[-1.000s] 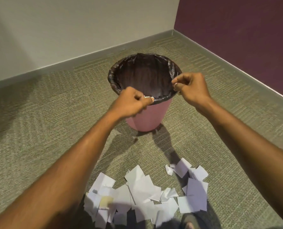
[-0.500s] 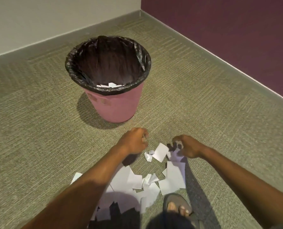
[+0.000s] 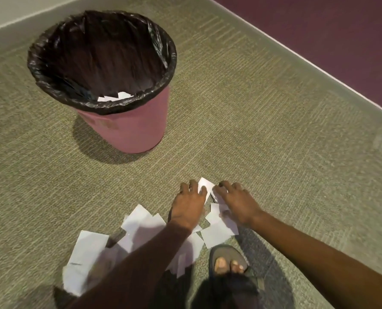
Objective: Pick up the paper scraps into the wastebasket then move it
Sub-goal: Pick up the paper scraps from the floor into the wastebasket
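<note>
A pink wastebasket with a black liner stands upright on the carpet at the upper left; a few white scraps lie inside it. White paper scraps are scattered on the floor below it, toward me. My left hand and my right hand rest side by side on the far end of the pile, fingers spread. One scrap sticks up between the fingertips of both hands. My left forearm covers part of the pile.
My foot in a sandal stands right behind the scraps. A purple wall with a pale baseboard runs along the right; a light wall closes the top left corner. Green carpet lies all around.
Both hands came down from the wastebasket's rim to the scraps on the floor. Their fingers have spread out over the paper, and the view has moved closer.
</note>
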`<action>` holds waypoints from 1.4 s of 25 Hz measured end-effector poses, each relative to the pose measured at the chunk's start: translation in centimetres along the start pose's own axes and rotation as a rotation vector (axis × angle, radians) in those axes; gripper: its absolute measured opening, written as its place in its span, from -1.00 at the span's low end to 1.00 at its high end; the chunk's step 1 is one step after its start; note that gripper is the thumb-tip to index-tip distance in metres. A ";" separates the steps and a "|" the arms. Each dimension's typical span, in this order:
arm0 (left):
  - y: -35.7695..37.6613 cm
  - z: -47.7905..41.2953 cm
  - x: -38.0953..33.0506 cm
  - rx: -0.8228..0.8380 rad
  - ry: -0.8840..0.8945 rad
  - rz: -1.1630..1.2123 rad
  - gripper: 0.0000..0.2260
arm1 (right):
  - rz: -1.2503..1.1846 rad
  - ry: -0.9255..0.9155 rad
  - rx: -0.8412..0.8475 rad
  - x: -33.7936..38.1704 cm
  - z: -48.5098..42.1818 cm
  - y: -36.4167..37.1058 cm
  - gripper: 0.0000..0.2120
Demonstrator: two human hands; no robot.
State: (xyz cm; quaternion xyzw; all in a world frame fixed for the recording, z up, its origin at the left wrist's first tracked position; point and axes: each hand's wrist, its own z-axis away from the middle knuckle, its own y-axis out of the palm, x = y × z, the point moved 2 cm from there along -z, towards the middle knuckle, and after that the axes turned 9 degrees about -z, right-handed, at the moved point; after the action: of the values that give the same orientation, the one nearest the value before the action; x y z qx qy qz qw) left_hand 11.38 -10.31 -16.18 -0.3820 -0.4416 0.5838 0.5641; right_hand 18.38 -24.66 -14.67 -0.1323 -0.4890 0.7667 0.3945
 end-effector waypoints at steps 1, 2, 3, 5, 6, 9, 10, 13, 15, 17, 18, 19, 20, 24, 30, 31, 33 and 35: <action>0.0 -0.2 0.1 -0.036 0.013 -0.011 -0.62 | -0.034 -0.011 -0.032 0.1 0.0 0.0 -0.30; -0.2 -0.5 0.4 -0.058 0.027 -0.015 -0.71 | -0.058 -0.026 -0.052 0.2 0.0 -0.1 -0.31; -0.3 -0.7 0.6 -0.063 0.033 0.002 -0.76 | -0.065 -0.048 -0.058 0.2 0.0 -0.3 -0.32; -0.4 -1.0 0.8 -0.050 0.045 0.069 -0.78 | -0.075 -0.073 -0.043 0.4 0.1 -0.5 -0.34; -0.4 -1.1 0.8 -0.048 0.050 0.103 -0.78 | -0.091 -0.069 -0.031 0.4 0.2 -0.4 -0.35; -0.2 -1.1 0.7 -0.062 0.045 0.215 -0.78 | -0.180 -0.045 -0.035 0.5 0.3 -0.1 -0.44; 0.0 -1.2 0.6 -0.066 0.034 0.265 -0.78 | -0.231 -0.026 -0.042 0.4 0.3 -0.1 -0.51; 0.2 -1.5 1.0 -0.075 -0.038 0.443 -0.73 | -0.313 0.068 -0.083 0.6 0.3 0.2 -0.58; 0.5 -2.1 1.1 -0.057 -0.064 0.536 -0.60 | -0.266 0.101 -0.107 0.6 0.3 0.6 -0.44; 0.6 -2.5 1.2 -0.013 -0.080 0.603 -0.46 | -0.233 0.108 -0.110 0.6 0.2 0.6 -0.34; 0.7 -2.6 1.2 0.008 -0.088 0.635 -0.42 | -0.216 0.101 -0.113 0.5 0.1 0.4 -0.34; 0.7 -2.7 1.2 0.025 -0.095 0.666 -0.40 | -0.193 0.082 -0.122 0.5 0.0 0.3 -0.37; 0.7 -2.7 1.2 0.034 -0.100 0.689 -0.39 | -0.169 0.058 -0.129 0.5 -0.1 0.1 -0.41; 0.3 -2.7 1.2 0.052 -0.080 0.683 -0.29 | -0.195 -0.027 -0.127 0.3 0.1 -0.7 -0.51; -0.4 -3.4 1.2 0.096 0.026 0.517 -0.37 | -0.319 0.018 -0.123 0.0 0.0 -1.5 -0.67; -0.5 -3.5 1.3 0.092 0.019 0.529 -0.39 | -0.345 0.025 -0.101 -0.1 -0.1 -1.7 -0.71; -0.4 -3.8 1.5 0.079 -0.002 0.561 -0.44 | -0.435 0.056 -0.037 -0.7 -0.4 -2.3 -0.73; -0.1 -4.0 1.8 0.079 -0.018 0.594 -0.47 | -0.489 0.070 -0.005 -1.3 -0.6 -2.9 -0.76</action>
State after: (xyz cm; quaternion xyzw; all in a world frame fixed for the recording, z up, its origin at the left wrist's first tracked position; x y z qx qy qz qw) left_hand 15.08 -8.22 -17.27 -0.4668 -0.2923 0.7434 0.3793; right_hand 20.94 -24.60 -12.68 -0.0375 -0.4945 0.6423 0.5845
